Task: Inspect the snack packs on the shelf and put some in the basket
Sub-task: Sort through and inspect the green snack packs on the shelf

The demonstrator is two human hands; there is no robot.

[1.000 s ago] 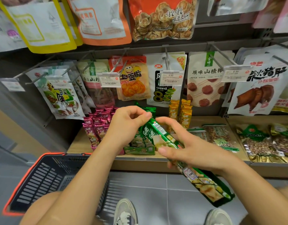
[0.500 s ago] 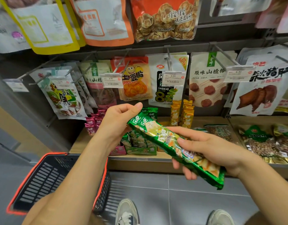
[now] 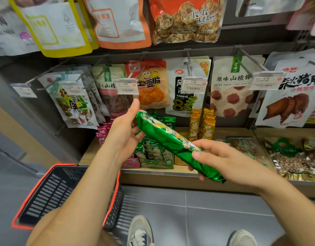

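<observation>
The green snack pack [image 3: 163, 137] slants over the shelf [image 3: 153, 172] front edge: left hand [image 3: 124, 132] curls round its top end, right hand [image 3: 222, 157] grasps its lower half

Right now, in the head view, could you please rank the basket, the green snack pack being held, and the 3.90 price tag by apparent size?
1. basket, largest, even with the left forearm hiding part of it.
2. green snack pack, held nearer the camera than the tag.
3. 3.90 price tag, clearly smallest.
</observation>
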